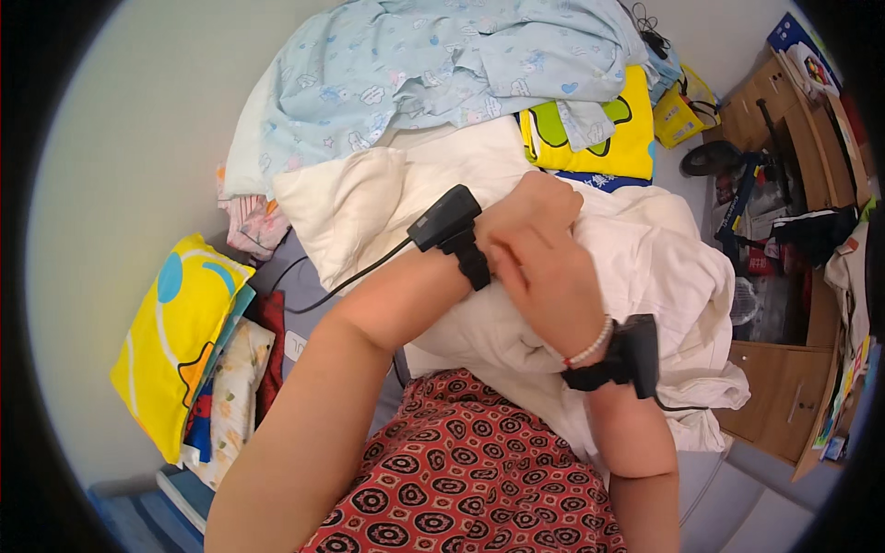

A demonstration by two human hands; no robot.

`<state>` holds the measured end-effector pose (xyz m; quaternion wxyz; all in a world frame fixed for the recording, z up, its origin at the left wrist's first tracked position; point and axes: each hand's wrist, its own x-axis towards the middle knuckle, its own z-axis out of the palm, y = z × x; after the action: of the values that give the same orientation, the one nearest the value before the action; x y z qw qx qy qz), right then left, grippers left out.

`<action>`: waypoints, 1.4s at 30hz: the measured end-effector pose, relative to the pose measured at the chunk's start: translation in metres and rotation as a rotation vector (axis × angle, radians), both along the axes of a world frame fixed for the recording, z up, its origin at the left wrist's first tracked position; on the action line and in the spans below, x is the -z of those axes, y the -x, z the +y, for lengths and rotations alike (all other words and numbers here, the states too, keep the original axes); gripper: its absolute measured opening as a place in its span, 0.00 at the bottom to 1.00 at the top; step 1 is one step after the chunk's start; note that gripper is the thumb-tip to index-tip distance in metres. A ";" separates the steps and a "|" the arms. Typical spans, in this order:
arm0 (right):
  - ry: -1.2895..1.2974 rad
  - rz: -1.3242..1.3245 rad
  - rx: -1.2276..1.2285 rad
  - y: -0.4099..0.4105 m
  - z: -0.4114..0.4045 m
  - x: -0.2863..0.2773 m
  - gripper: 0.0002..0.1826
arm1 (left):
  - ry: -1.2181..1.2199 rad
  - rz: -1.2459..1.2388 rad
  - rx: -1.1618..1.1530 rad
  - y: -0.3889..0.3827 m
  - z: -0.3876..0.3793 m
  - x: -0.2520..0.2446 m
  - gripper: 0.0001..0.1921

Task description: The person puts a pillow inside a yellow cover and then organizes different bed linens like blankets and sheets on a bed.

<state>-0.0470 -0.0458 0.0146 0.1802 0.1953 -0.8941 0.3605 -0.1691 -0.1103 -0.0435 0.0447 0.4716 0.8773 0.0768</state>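
A white cloth quilt [657,269] lies crumpled before me, partly over my lap. My left hand [536,200] rests above it with the fingers curled under, so what they hold, if anything, is hidden. A black device on a strap [446,218] with a cable sits around my left wrist. Crossing in front is my right hand [553,283], slightly blurred, its fingertips at the left wrist beside that strap; whether they grip it is unclear. My right wrist carries a pale beaded bracelet [596,342] and a second black strapped device [632,356].
A light blue printed quilt [442,69] is heaped at the back, beside a folded yellow cloth [632,131]. Left, a yellow cushion [169,345] leans near the wall with folded fabrics [238,373]. A wooden cabinet [767,397] and a child's scooter [740,193] stand at right.
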 end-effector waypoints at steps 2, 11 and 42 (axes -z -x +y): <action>0.169 0.017 -0.011 0.000 -0.015 0.007 0.06 | -0.034 0.016 -0.016 0.007 0.005 0.013 0.07; 0.249 -0.147 0.020 -0.024 -0.030 0.019 0.15 | -0.003 0.019 -0.123 0.023 0.002 0.034 0.10; 0.159 -0.607 -0.135 -0.005 -0.039 0.032 0.12 | -0.287 0.004 -0.295 0.008 -0.018 0.074 0.10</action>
<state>-0.0421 -0.0851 -0.0170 -0.1042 0.1229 -0.8612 0.4821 -0.1766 -0.1279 -0.1180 -0.0363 0.3398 0.9169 0.2061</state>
